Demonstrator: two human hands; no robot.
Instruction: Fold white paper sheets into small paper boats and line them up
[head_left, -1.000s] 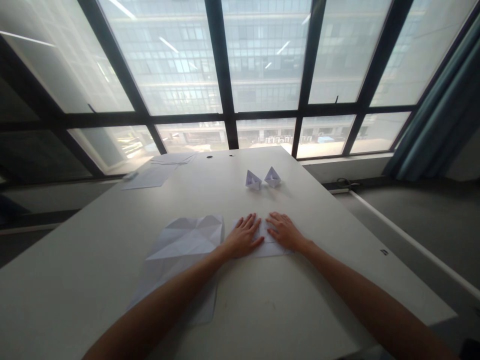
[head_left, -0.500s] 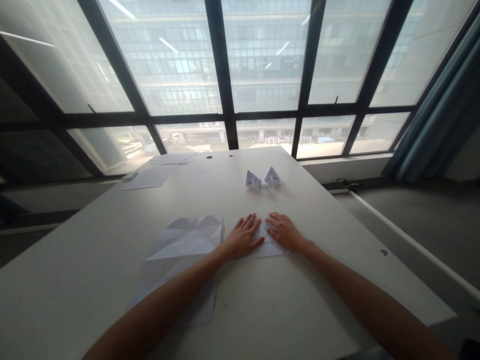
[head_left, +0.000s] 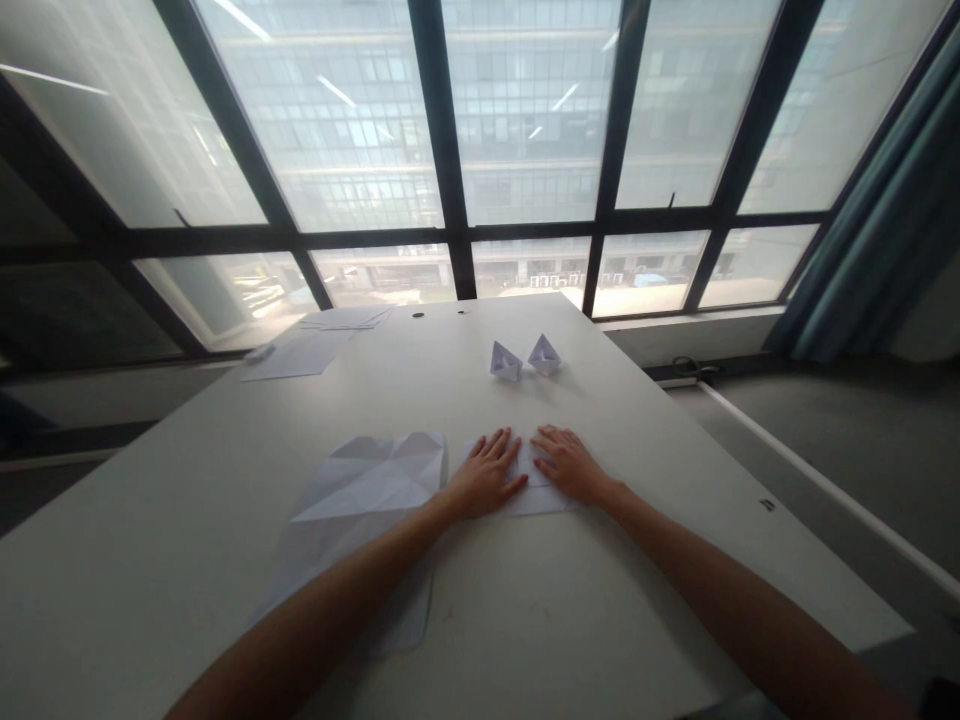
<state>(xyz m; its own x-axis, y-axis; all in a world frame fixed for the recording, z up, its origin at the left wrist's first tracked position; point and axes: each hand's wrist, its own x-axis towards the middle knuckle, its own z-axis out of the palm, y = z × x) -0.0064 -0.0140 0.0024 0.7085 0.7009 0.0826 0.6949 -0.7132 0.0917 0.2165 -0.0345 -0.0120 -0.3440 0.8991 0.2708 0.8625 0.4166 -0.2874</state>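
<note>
left hand (head_left: 489, 474) — flat, fingers spread | right hand (head_left: 571, 464) — palm down | forearms angled inward

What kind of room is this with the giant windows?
Probably an office or a classroom. There's a big white table, tall windows with dark frames, and a big building outside with rows of windows.

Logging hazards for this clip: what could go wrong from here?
The left forearm crosses the creased sheet, so it might drag it. The left hand and right hand press the folded paper; uneven pressure could skew its creases. A forward reach might knock the two paper shapes beyond them.
</note>
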